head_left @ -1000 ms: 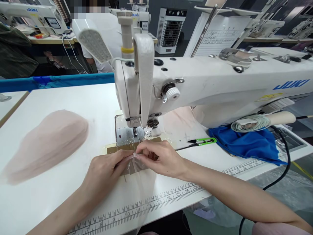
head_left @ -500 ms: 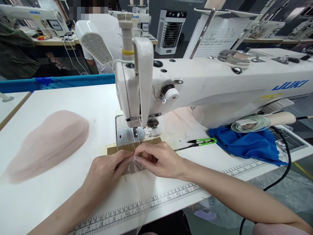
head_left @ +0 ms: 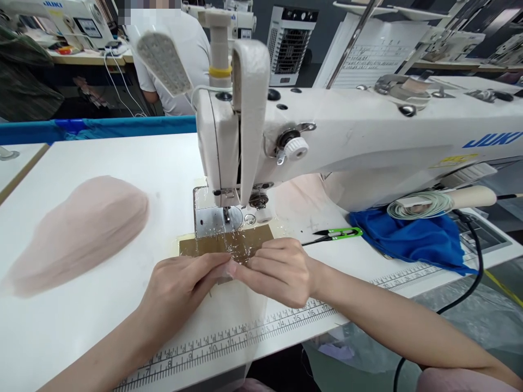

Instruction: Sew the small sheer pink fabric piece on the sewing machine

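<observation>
Both hands meet in front of the sewing machine point(head_left: 359, 130), fingertips almost touching. My left hand point(head_left: 182, 280) is closed in a pinch on a thin, sheer fabric point(head_left: 245, 324), which hangs faintly over the table's front edge. From the other side my right hand point(head_left: 281, 272) pinches the same fabric, its fingers curled in. Beneath them lies a brown plate point(head_left: 208, 244) strewn with bits of thread. Just beyond it are the presser foot point(head_left: 226, 215) and the metal needle plate point(head_left: 204, 220). The fabric's edge is mostly hidden by my fingers.
A pale pink sheer fabric piece point(head_left: 85, 234) lies on the left. Green thread snips point(head_left: 345, 233) and a blue cloth point(head_left: 408, 237) sit on the right. A printed ruler point(head_left: 212, 348) runs along the table's front. Another person point(head_left: 180, 60) is behind the machine.
My right hand has turned and curled its fingers, shifting slightly right. The left hand stays nearly in place. More of the brown plate shows, and the view has tilted a little.
</observation>
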A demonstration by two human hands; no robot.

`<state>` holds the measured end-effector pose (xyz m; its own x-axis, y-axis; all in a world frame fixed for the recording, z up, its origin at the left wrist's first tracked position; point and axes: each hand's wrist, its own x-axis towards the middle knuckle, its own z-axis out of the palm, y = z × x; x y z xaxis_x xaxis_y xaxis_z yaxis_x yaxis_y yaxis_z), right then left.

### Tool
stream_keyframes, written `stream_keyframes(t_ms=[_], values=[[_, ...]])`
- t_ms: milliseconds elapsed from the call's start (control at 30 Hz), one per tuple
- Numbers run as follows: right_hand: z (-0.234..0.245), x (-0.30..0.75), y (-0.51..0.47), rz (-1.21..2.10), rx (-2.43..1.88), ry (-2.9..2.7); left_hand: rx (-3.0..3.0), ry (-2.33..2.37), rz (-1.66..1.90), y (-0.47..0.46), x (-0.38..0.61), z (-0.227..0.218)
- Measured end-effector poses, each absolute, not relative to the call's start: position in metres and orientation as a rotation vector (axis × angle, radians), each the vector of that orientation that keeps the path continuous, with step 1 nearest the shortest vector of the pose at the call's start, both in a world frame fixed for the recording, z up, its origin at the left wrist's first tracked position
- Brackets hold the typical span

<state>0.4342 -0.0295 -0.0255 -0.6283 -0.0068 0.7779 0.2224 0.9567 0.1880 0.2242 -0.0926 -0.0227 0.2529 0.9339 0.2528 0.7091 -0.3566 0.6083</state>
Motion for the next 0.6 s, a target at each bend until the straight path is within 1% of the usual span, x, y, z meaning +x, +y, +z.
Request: stream_keyframes(t_ms=[67, 167, 267, 333, 367, 400, 500, 600], values=[[-0.022, 0.437, -0.03, -0.365, -0.116, -2.265, 2.149, 1.508, 0.818, -0.094, 0.224, -0.021], [-0.02, 0.439, -0.032, -0.21, -0.177, -2.33, 2.04, 1.455, 0.754, -0.093, 0.224, -0.016], [-0.023, 0.439, -0.031, 0.223, -0.361, -2.35, 1.889, 1.397, 0.556, -0.087, 0.226, -0.012], [-0.028, 0.436, -0.03, 0.513, -0.509, -2.331, 1.917, 1.479, 0.43, -0.083, 0.229, -0.013], [-0.031, 0.434, -0.028, 0.596, -0.582, -2.324, 1.971, 1.56, 0.379, -0.081, 0.23, -0.014], [-0.033, 0.432, -0.027, 0.622, -0.659, -2.324, 2.034, 1.65, 0.338, -0.08, 0.231, -0.016], [-0.04, 0.426, -0.021, 0.541, -0.874, -2.359, 2.163, 1.858, 0.29, -0.078, 0.234, -0.022], [-0.042, 0.422, -0.017, 0.502, -1.037, -2.378, 2.391, 1.875, 0.445, -0.078, 0.234, -0.029]])
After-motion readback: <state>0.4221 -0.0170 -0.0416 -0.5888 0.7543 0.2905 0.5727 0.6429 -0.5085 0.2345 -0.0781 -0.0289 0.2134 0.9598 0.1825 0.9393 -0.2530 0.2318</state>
